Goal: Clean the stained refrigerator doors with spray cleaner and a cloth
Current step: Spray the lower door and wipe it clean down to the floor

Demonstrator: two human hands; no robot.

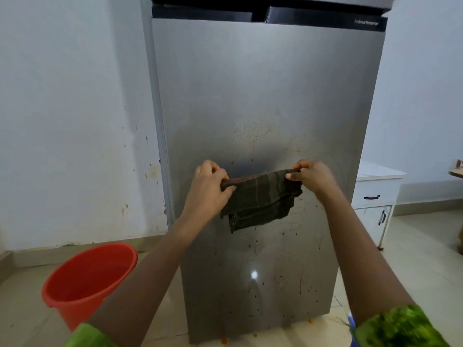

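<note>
Both hands hold a dark green cloth (260, 196) up in front of the lower fridge door (263, 96). Left hand (209, 182) pinches the cloth's top left corner, right hand (312, 175) pinches the top right; the cloth hangs folded between them, stretched along its top edge. Cannot tell whether it touches the door. The door is grey steel, with orange-brown specks and smears mostly on the lower half. Small print on the black strip (325, 20) at top right reads roughly "ProSmartInverter", blurred. Red bucket (87, 279) on the floor at left. White cabinet (375, 194) at right. Green sleeves at both wrists.
</note>
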